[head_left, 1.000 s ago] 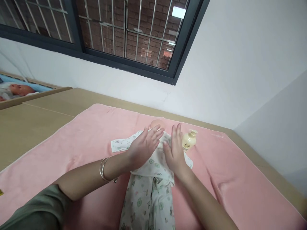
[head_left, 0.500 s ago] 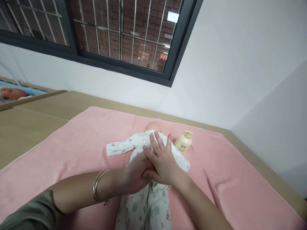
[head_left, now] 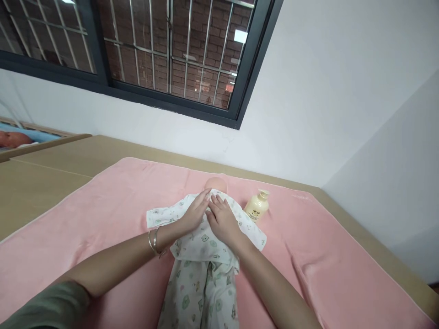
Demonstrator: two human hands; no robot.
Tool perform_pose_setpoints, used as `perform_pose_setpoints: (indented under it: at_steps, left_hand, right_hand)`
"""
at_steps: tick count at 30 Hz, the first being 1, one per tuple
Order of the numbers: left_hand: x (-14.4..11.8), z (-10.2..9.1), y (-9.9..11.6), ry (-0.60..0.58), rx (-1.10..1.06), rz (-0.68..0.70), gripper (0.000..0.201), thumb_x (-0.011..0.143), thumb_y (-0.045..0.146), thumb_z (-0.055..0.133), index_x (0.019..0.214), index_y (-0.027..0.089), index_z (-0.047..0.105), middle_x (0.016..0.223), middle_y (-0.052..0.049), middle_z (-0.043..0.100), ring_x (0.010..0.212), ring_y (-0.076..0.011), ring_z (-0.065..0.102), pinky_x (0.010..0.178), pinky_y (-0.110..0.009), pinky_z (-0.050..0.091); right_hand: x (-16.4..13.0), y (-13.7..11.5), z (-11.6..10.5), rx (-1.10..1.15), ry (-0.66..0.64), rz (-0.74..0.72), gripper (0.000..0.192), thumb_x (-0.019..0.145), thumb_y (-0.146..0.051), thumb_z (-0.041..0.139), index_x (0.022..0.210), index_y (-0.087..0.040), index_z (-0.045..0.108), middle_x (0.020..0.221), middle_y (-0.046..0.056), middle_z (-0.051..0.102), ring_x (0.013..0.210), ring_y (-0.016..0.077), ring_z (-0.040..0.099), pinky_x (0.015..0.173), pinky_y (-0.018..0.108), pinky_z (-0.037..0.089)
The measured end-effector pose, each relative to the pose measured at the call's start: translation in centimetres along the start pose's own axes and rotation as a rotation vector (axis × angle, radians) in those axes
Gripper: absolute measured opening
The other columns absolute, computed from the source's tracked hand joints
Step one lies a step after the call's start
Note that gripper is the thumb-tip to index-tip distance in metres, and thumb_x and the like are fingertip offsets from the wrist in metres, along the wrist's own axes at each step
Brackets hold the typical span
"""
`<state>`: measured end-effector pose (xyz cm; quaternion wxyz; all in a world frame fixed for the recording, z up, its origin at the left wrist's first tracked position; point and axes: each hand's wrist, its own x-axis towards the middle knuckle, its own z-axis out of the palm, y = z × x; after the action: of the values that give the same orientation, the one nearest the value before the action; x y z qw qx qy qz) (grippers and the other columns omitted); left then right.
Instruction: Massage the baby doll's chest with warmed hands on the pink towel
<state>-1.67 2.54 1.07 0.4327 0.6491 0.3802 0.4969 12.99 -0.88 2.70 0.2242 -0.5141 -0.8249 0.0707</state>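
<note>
A baby doll lies on a pink blanket point(head_left: 113, 196), dressed in a white patterned top point(head_left: 202, 246) and matching trousers point(head_left: 195, 292). Only the crown of the doll's head point(head_left: 216, 183) shows at the far end. My left hand point(head_left: 195, 212) rests flat on the chest of the top, fingers stretched out and pointing away from me. Beside it my right hand point(head_left: 222, 218) lies flat on the upper chest too, its fingertips close to the left hand's. Neither hand holds anything. To the right of the doll is a pale yellow pump bottle point(head_left: 257, 206).
Under the blanket is a wooden-toned surface point(head_left: 44, 169) that meets a white wall point(head_left: 302, 91). A dark-framed barred window point(head_left: 171, 103) is above. At the far left, another doll point(head_left: 13, 139) is partly seen in a blue-lined tray or crib.
My hands were together, overlapping above the doll's torso; they have parted and come down flat, side by side, on its chest. The view has tilted slightly.
</note>
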Motion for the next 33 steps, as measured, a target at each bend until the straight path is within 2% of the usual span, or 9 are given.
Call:
perform_pose_setpoints:
  at_steps: [6, 11, 14, 17, 19, 23, 27, 29, 33]
  left_hand:
    - [-0.2, -0.2, -0.4, -0.002, 0.107, 0.014, 0.051, 0.099, 0.05, 0.034, 0.134, 0.018, 0.055, 0.145, -0.012, 0.055, 0.14, -0.0247, 0.045, 0.121, -0.043, 0.03]
    - [0.7, -0.5, -1.7, 0.037, 0.178, 0.004, 0.048, 0.1, 0.046, 0.035, 0.134, 0.019, 0.055, 0.146, -0.012, 0.055, 0.139, -0.0246, 0.046, 0.12, -0.044, 0.031]
    - [1.1, -0.2, -2.7, 0.072, 0.188, 0.024, 0.045, 0.1, 0.043, 0.034, 0.127, 0.018, 0.06, 0.139, -0.012, 0.06, 0.134, -0.0245, 0.05, 0.119, -0.045, 0.033]
    - [1.1, 0.1, -2.9, 0.101, 0.138, 0.022, 0.045, 0.1, 0.041, 0.033, 0.124, 0.017, 0.061, 0.134, -0.013, 0.063, 0.129, -0.0244, 0.054, 0.116, -0.044, 0.037]
    - [1.0, 0.3, -2.8, 0.109, 0.115, 0.017, 0.045, 0.1, 0.042, 0.032, 0.124, 0.017, 0.061, 0.133, -0.013, 0.063, 0.128, -0.0238, 0.055, 0.114, -0.042, 0.039]
    - [0.9, 0.4, -2.6, 0.135, 0.179, 0.05, 0.045, 0.099, 0.042, 0.033, 0.121, 0.017, 0.063, 0.128, -0.013, 0.065, 0.126, -0.0255, 0.056, 0.114, -0.045, 0.038]
    - [1.0, 0.4, -2.7, 0.127, 0.237, 0.066, 0.043, 0.099, 0.038, 0.033, 0.123, 0.017, 0.062, 0.128, -0.013, 0.066, 0.125, -0.0256, 0.056, 0.113, -0.045, 0.039]
    - [1.0, 0.3, -2.9, 0.122, 0.288, 0.074, 0.044, 0.097, 0.035, 0.034, 0.125, 0.014, 0.061, 0.13, -0.014, 0.065, 0.126, -0.0262, 0.056, 0.114, -0.045, 0.039]
    - [1.0, 0.2, -3.7, 0.081, 0.428, 0.135, 0.044, 0.095, 0.029, 0.035, 0.126, 0.011, 0.061, 0.131, -0.016, 0.064, 0.126, -0.0272, 0.056, 0.114, -0.046, 0.039]
  right_hand:
    - [1.3, 1.5, 0.0, 0.005, 0.001, 0.144, 0.053, 0.102, -0.041, 0.037, 0.148, -0.016, 0.045, 0.159, 0.013, 0.034, 0.151, 0.0268, 0.026, 0.122, 0.05, 0.022]
    - [0.7, 0.9, -0.4, -0.18, 0.046, 0.381, 0.061, 0.102, -0.042, 0.034, 0.143, 0.001, 0.048, 0.148, 0.027, 0.045, 0.144, 0.0345, 0.038, 0.119, 0.053, 0.027]
    - [-0.1, -0.4, 0.0, -0.228, 0.047, 0.274, 0.056, 0.101, -0.032, 0.033, 0.144, 0.002, 0.047, 0.15, 0.026, 0.043, 0.146, 0.033, 0.034, 0.121, 0.051, 0.026]
    - [-0.2, -0.4, 0.1, -0.128, -0.025, 0.012, 0.051, 0.1, -0.024, 0.032, 0.146, -0.01, 0.048, 0.156, 0.015, 0.039, 0.151, 0.0257, 0.027, 0.124, 0.049, 0.021]
    - [0.2, 0.4, -0.1, -0.056, -0.064, -0.055, 0.05, 0.101, -0.029, 0.035, 0.148, -0.016, 0.047, 0.158, 0.011, 0.037, 0.151, 0.0237, 0.024, 0.125, 0.05, 0.019]
    - [0.8, 2.2, -0.6, -0.027, -0.037, 0.142, 0.059, 0.102, -0.044, 0.037, 0.151, -0.012, 0.041, 0.158, 0.015, 0.034, 0.151, 0.0265, 0.027, 0.124, 0.052, 0.02]
    - [0.6, 1.6, -0.4, -0.141, 0.01, 0.35, 0.063, 0.103, -0.044, 0.034, 0.149, -0.001, 0.041, 0.153, 0.024, 0.039, 0.147, 0.0328, 0.032, 0.122, 0.051, 0.025]
    - [0.2, 0.8, -0.1, -0.161, 0.045, 0.327, 0.059, 0.103, -0.039, 0.033, 0.147, -0.001, 0.044, 0.152, 0.024, 0.041, 0.147, 0.0328, 0.034, 0.121, 0.05, 0.027]
    - [-0.3, 0.7, 0.2, 0.013, 0.042, 0.107, 0.047, 0.101, -0.033, 0.038, 0.144, -0.021, 0.053, 0.153, 0.008, 0.044, 0.149, 0.0282, 0.03, 0.121, 0.054, 0.025]
